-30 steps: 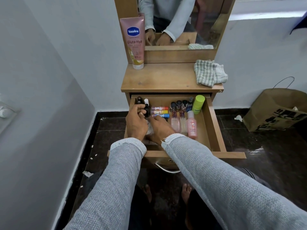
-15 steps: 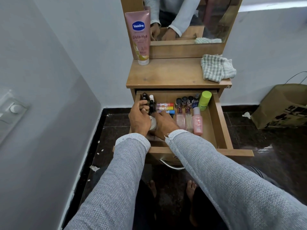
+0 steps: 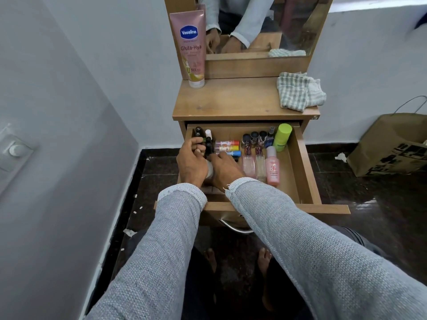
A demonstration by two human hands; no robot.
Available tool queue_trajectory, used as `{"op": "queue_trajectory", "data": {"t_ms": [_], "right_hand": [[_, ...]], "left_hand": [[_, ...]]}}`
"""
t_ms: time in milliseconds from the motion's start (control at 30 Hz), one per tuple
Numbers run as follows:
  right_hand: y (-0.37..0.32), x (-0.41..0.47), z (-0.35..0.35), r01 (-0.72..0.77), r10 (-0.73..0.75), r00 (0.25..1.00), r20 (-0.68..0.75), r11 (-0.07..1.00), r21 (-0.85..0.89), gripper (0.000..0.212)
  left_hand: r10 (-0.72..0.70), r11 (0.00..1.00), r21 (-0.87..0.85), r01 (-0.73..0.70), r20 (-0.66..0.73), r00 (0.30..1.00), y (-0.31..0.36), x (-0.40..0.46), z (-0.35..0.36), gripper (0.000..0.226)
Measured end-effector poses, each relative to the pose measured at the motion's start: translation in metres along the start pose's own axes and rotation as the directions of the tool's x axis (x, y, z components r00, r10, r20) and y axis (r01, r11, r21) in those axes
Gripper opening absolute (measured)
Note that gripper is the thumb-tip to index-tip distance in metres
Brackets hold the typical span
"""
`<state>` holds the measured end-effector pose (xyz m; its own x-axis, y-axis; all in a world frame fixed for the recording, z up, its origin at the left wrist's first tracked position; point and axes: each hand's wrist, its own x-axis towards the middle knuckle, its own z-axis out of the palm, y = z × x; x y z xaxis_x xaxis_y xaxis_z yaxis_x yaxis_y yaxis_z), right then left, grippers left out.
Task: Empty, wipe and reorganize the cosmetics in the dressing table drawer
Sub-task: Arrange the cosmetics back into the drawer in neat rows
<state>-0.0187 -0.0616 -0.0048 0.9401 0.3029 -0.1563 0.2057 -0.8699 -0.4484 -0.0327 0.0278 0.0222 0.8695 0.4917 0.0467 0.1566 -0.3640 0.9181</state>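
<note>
Open drawer below the bench top, cosmetics in rows along its back wall. At the back left corner we see our left hand curled around small dark bottles; our right hand seems to grip a white container, mostly hidden. Lotion tube at bench's back left; checked cloth at right edge.

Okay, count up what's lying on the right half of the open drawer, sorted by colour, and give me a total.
Right of the hands, as far as shows:
Lime green bottle: 1
Pink bottle: 1
Clear pale perfume bottles: 2
Small dark-capped bottles: 4
Colourful lip balm sticks: 3
Total: 11
</note>
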Motion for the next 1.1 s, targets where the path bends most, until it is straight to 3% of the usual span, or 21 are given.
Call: {"op": "queue_trajectory", "data": {"t_ms": [167,333,433,533,633,800,1000,1100], "right_hand": [[-0.001,0.000,-0.001,-0.023,0.022,1.000,0.018,0.998,0.050,0.072],[0.007,-0.015,-0.021,-0.047,0.037,0.998,0.052,0.976,0.213,0.084],[0.018,-0.021,-0.038,-0.011,0.026,0.998,-0.050,0.961,0.277,0.062],[0.019,-0.011,-0.063,0.058,0.042,0.966,-0.254,0.925,0.375,0.031],[0.010,0.016,-0.098,0.111,0.094,0.914,-0.394,0.877,0.467,0.020],[-0.020,0.086,-0.154,0.152,0.104,0.892,-0.440,0.848,0.508,0.038],[-0.043,0.149,-0.176,0.128,0.133,0.894,-0.428,0.838,0.530,0.064],[-0.050,0.168,-0.170,0.120,0.159,0.885,-0.438,0.831,0.544,0.060]], "left_hand": [[-0.021,1.000,-0.020,0.022,0.005,1.000,0.002,-0.001,0.000,0.031],[-0.026,0.997,-0.067,0.026,-0.001,1.000,0.006,-0.002,-0.003,0.033],[-0.008,0.997,-0.081,0.007,-0.009,1.000,0.008,0.000,-0.002,0.033],[0.020,0.994,-0.109,-0.021,-0.010,1.000,0.008,0.003,-0.001,0.030],[0.053,0.990,-0.129,-0.054,-0.007,0.999,0.003,0.000,-0.001,0.023],[0.139,0.985,-0.107,-0.138,0.008,0.990,-0.003,0.002,0.003,0.021],[0.110,0.988,-0.105,-0.110,-0.004,0.994,-0.007,0.007,0.007,0.022],[0.112,0.986,-0.124,-0.113,-0.016,0.994,-0.011,0.009,0.010,0.024]]}}
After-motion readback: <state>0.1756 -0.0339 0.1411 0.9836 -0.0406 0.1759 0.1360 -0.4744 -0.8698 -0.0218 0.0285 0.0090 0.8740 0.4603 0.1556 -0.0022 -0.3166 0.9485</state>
